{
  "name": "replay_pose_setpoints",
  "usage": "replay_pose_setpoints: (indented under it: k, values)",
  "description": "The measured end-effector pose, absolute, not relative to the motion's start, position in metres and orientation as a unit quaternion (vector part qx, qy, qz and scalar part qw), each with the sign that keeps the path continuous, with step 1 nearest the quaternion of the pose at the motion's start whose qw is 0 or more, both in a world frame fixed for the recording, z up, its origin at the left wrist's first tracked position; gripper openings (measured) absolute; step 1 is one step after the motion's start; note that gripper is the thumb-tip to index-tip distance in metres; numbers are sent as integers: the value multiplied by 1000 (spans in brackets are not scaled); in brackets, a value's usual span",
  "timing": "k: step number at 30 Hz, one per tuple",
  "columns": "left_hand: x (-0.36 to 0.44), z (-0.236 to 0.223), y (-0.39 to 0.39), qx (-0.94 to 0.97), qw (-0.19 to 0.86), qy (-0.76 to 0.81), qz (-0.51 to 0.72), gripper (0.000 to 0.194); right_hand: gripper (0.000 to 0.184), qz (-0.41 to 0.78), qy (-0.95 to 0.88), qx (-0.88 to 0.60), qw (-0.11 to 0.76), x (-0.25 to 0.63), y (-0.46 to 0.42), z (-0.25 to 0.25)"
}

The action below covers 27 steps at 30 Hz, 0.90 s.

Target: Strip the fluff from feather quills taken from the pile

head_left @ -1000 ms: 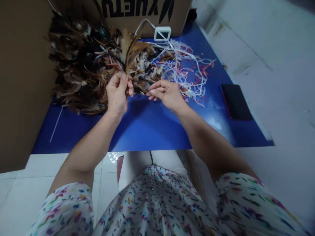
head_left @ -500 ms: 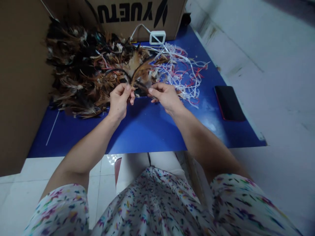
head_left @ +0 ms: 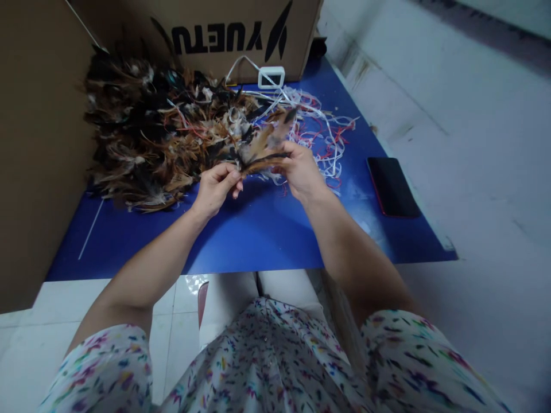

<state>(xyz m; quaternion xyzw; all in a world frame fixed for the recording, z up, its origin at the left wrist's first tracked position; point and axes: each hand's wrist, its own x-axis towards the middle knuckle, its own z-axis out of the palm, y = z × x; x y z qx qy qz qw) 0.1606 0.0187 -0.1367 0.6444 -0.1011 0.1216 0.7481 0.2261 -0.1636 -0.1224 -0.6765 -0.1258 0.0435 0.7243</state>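
Note:
My left hand (head_left: 217, 190) is closed, its thumb and fingertips pinching the base of a small bunch of brown and black feathers (head_left: 262, 150). The bunch fans out to the right, above the blue table. Around the outer ends of the lower feathers my right hand (head_left: 300, 171) is closed; part of its fingers is hidden behind them. A large heap of brown and black feathers (head_left: 142, 132) lies just beyond and left of my hands. Tangled white and red strings (head_left: 329, 137) lie behind my right hand.
A cardboard box (head_left: 241, 34) with upside-down lettering stands at the back, and a brown cardboard panel (head_left: 38, 143) rises on the left. A small white device (head_left: 271, 77) sits before the box. A phone (head_left: 392, 186) lies on the blue table (head_left: 258, 241) at right, beside the wall.
The feathers between my hands have swung from upright to pointing right. My right hand has shifted from near their base to their outer ends, and my left hand is slightly lower.

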Motion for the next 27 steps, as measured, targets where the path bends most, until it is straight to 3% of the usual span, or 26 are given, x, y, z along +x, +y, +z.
replay_pose_setpoints:
  k: [7,12,15,19,27]
  values:
    - [158,-142,22,693,703,-133,91,48,26,23,-149,-672,725,219,-161,-111]
    - [154,-136,20,698,696,-148,78,48,39,23,-200,-684,702,215,-162,-110]
    - [152,-132,19,705,687,-155,79,48,44,35,-224,-649,726,210,-162,-110]
    - [152,-132,19,708,682,-161,85,48,39,77,-240,-596,762,205,-161,-107]
    - [152,-133,18,703,689,-157,72,51,53,137,-297,-628,706,200,-166,-96]
